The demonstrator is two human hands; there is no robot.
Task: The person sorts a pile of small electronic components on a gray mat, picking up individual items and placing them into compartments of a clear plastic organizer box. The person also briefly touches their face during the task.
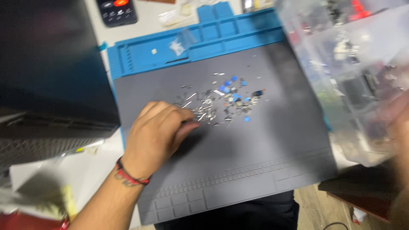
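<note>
1. Left hand [155, 132] is resting knuckles-up on the grey mat [255, 170], fingers curled narrow, fingertips touching the near-left edge of the small parts pile [221, 100]. Looks like it's raking or pinching parts; can't tell if anything is gripped.
2. Pile is sitting mid-mat, toward the far edge: silver bits mixed with blue ones, kept loose and spread flat, likely for sorting.
3. Right hand [398, 127] is blurred at the right edge, holding a clear plastic organiser box [349, 64] tilted over the mat's right side.
4. Blue mat [179, 47] is lying under the grey one, holding a small clear bag [181, 42].
</note>
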